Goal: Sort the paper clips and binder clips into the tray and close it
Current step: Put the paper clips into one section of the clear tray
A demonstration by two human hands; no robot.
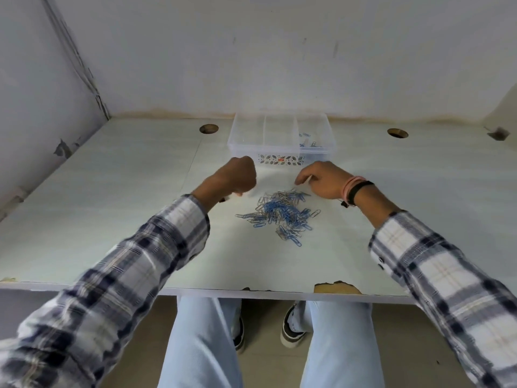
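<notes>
Blue and silver paper clips (pixel 282 212) lie in a loose heap on the pale bench (pixel 112 205), right between the two hands. Left hand (pixel 237 176) hovers just to the left of the heap, curled into a fist with the knuckles up, and whether anything sits inside that fist cannot be told. Right hand (pixel 321 179) sits at the heap's upper right corner, palm down, its fingers (pixel 300 179) bent toward the nearest clips; a thin pale sliver shows at the fingertips, too small to name, so whether they are pinching a clip cannot be told. Beyond both hands stands the clear plastic tray (pixel 246 141), lid off, split into three compartments side by side. A few blue clips rest in the right-hand compartment; the other two show nothing in them. A patterned label runs along the tray's near wall. Plaid sleeves (pixel 167 242) cover both forearms, and pink and black bands (pixel 354 189) ring the right wrist. Two round holes (pixel 208 128) pierce the bench, one on each side of the tray.
</notes>
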